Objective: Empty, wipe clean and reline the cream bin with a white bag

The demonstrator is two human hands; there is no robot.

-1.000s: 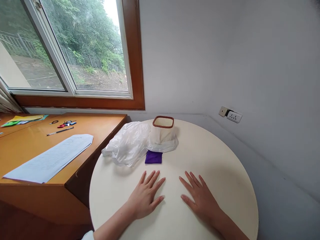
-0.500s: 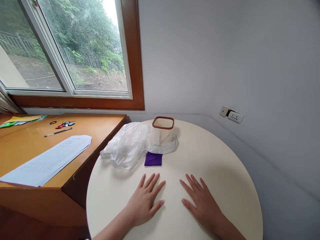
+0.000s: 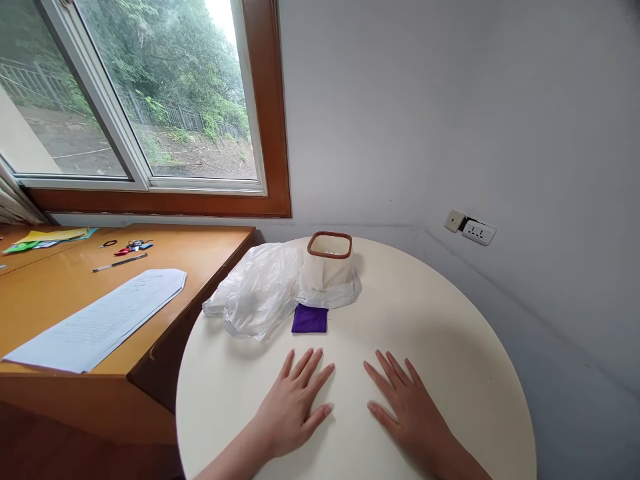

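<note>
My left hand [image 3: 293, 403] lies flat on the round white table [image 3: 450, 360], fingers spread and holding nothing. To its right, my right hand [image 3: 407, 403] rests palm down in the same way, also free of any object. Just beyond my left fingertips is a folded purple cloth [image 3: 309, 320]. Behind the cloth stands a small bin with a brown rim [image 3: 330, 235], its lower part wrapped in whitish plastic. A crumpled white plastic bag [image 3: 260, 287] spreads out left of the bin and touches it. What is inside the bin cannot be made out.
On the left, a wooden desk [image 3: 220, 247] carries papers [image 3: 110, 320], a pen [image 3: 119, 263], scissors [image 3: 133, 248] and coloured sheets [image 3: 53, 235]. A window [image 3: 195, 100] is above the desk. Wall sockets [image 3: 479, 231] are on the grey wall at right.
The whole scene has shifted slightly to the right in the view. Both hands stay flat on the table, and the objects keep their places.
</note>
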